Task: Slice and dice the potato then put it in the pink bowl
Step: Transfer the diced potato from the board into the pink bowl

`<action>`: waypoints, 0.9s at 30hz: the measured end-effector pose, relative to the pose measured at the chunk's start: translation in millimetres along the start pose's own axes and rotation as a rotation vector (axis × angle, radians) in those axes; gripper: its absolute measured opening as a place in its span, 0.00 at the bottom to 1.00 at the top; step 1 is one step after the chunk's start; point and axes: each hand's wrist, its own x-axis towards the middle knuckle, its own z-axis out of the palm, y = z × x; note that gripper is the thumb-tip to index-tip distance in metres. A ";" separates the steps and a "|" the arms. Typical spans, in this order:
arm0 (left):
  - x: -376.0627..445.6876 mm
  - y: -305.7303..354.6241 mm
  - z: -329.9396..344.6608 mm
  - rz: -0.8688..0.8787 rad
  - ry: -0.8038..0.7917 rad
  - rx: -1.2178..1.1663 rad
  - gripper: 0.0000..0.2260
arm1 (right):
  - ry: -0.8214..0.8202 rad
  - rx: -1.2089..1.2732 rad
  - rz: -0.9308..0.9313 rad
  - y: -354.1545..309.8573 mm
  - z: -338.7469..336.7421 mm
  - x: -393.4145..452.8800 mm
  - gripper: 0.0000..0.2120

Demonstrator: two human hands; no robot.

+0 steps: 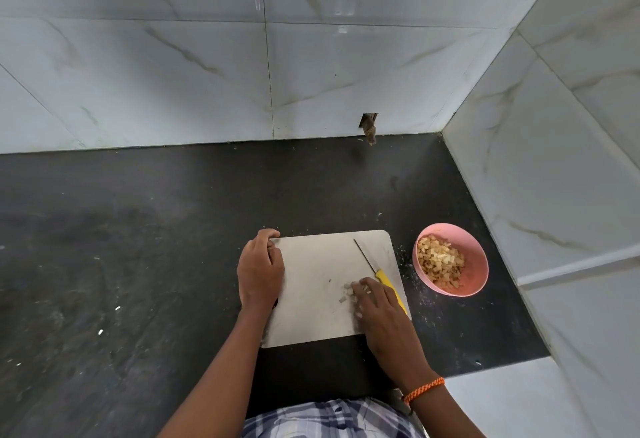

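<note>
A pale cutting board (pixel 311 264) lies on the dark counter. My left hand (pixel 260 269) grips its left edge, fingers curled over the far corner. My right hand (pixel 375 306) rests on the board's right part, its fingers curled over a few diced potato pieces (pixel 346 290). A knife with a yellow handle (pixel 384 280) lies loose on the board just beyond my right hand, blade pointing away. The pink bowl (pixel 479 264) stands to the right of the board and holds many diced potato cubes (pixel 440 262).
The black counter (pixel 138 247) stretches far to the left and back. Marble-tiled walls close it off behind and on the right, near the bowl. Small scraps lie scattered between board and bowl. The counter's front edge is by my body.
</note>
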 end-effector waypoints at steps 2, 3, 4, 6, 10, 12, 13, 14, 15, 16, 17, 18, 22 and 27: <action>0.4 -0.3 0.2 -0.004 0.001 0.002 0.13 | -0.014 0.022 0.025 -0.8 -1.7 2.2 0.29; 0.7 -0.3 0.6 -0.006 -0.001 0.001 0.14 | -0.005 0.043 0.036 -1.6 -1.9 4.1 0.28; 0.6 -0.6 1.2 -0.008 -0.003 0.001 0.14 | 0.011 0.068 0.044 -2.4 -1.6 6.3 0.26; 0.6 -1.3 1.6 -0.006 -0.008 0.002 0.14 | 0.044 0.116 0.054 -3.6 -1.2 12.4 0.22; 0.4 -2.9 1.9 -0.004 -0.012 -0.004 0.13 | 0.040 0.178 0.075 -0.7 -4.1 25.5 0.16; 0.6 -3.0 1.8 -0.005 -0.011 -0.001 0.13 | 0.004 0.190 0.069 1.8 -8.4 28.3 0.18; 0.5 -2.8 1.9 -0.005 -0.009 -0.002 0.13 | -0.022 0.200 0.054 2.3 -10.6 28.3 0.20; 0.3 -2.8 2.0 -0.006 -0.009 -0.003 0.13 | -0.047 0.211 0.030 2.1 -12.2 27.3 0.23; 0.2 -2.1 1.6 -0.007 -0.009 -0.004 0.13 | -0.073 0.216 0.003 1.0 -13.4 25.8 0.25; 0.5 -2.4 2.2 -0.008 -0.009 -0.003 0.13 | -0.096 0.200 -0.025 -0.7 -13.8 23.8 0.28; 0.8 -2.4 2.1 -0.006 -0.008 -0.001 0.13 | -0.109 0.164 -0.050 -2.5 -12.8 22.1 0.30; 1.2 -3.2 2.7 -0.004 -0.009 0.002 0.13 | -0.114 0.118 -0.073 -4.5 -11.3 20.0 0.32; 0.7 -3.2 2.5 -0.010 -0.015 0.003 0.13 | -0.092 -0.019 -0.129 -13.2 -4.3 16.7 0.33; 1.3 -3.7 2.2 -0.008 -0.013 0.002 0.13 | 0.000 -0.081 -0.179 -13.6 -2.2 18.2 0.26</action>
